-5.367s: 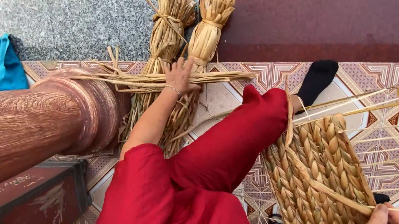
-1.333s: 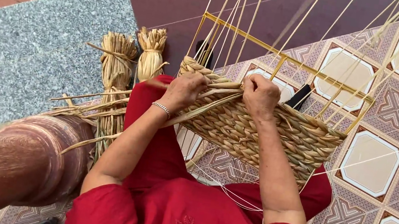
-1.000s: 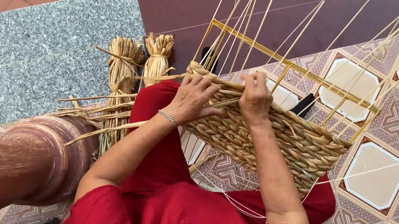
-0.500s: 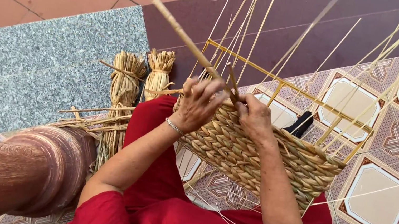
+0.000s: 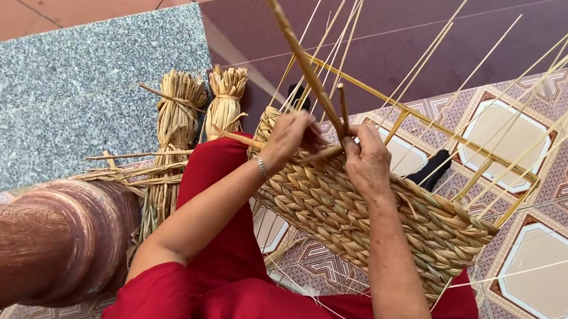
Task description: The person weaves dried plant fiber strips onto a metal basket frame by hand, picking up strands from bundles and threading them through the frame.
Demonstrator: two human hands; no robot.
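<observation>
A half-woven straw basket (image 5: 374, 215) rests on the person's red-clad lap above the patterned tile floor (image 5: 546, 277), thin uprights fanning from its rim. The left hand (image 5: 289, 137) and right hand (image 5: 368, 167) meet at that rim, fingers pinched shut on a long straw strand (image 5: 292, 35) (rising up-left). Two tied straw bundles (image 5: 196, 111) lie beside the left knee, near a wooden pillar (image 5: 12, 245).
</observation>
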